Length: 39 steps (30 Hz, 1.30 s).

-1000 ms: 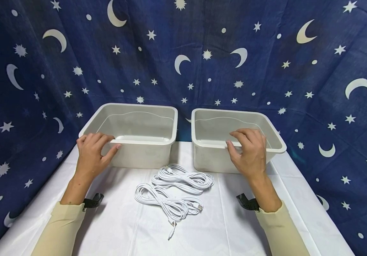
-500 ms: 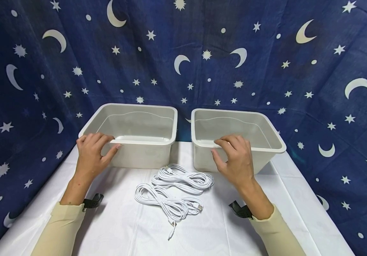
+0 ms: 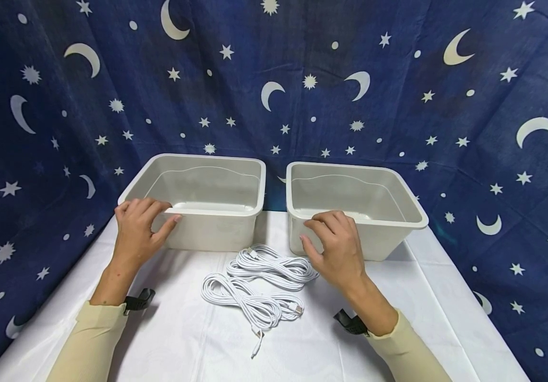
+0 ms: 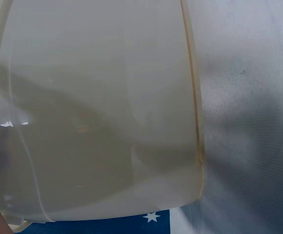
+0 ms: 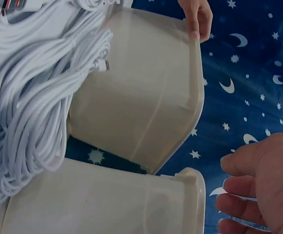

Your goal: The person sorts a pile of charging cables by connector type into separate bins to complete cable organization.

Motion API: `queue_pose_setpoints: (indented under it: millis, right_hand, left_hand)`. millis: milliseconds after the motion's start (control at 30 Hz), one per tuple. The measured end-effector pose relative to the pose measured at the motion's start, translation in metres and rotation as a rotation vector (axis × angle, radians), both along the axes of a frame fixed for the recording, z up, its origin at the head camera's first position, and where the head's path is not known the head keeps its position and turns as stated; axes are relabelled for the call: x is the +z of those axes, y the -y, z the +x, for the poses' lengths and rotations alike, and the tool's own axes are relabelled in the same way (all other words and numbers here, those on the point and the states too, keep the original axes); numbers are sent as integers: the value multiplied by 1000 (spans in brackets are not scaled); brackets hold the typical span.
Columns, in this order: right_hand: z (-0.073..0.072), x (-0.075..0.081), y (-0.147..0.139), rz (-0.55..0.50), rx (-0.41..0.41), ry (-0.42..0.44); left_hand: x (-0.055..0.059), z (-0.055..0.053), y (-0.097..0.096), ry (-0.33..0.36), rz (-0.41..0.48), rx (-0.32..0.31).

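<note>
My left hand grips the front rim of the left grey-white bin, fingers over the edge and thumb on the outer wall. The right wrist view also shows that left hand holding the rim. My right hand hovers in front of the right bin, fingers loosely bent with nothing in them. Two bundles of white USB cable lie on the table: a rear coil near the bins and a front coil, with a plug end trailing toward me.
A white cloth covers the table. Behind it hangs a dark blue curtain with moons and stars. The bins stand side by side with a narrow gap between them. Each wrist carries a black strap.
My right hand has moved left and slightly toward me, from above the right bin's front rim to its left front, near the cables. My left hand, the bins and the cables have stayed put.
</note>
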State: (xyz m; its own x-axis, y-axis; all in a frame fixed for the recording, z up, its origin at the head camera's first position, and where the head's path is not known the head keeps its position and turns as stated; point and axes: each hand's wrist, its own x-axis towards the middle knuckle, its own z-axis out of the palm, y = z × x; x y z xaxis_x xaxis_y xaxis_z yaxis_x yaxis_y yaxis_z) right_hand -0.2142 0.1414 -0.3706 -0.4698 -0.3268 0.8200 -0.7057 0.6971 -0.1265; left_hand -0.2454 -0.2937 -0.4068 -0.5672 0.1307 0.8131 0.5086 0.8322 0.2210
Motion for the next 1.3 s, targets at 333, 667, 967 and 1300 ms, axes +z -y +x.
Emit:
queue_pose_setpoints:
  millis: [333, 667, 967, 1300]
  right_hand:
    - [4, -11, 14, 61, 34, -6]
    - [4, -30, 25, 162, 74, 9]
    - [-4, -50, 27, 268, 89, 59]
    - [-9, -70, 29, 394, 76, 150]
  left_hand:
    - [-1, 0, 2, -5, 2, 2]
    - [0, -1, 1, 1, -3, 1]
    - [-1, 0, 2, 0, -2, 2]
    - [-1, -1, 2, -4, -4, -2]
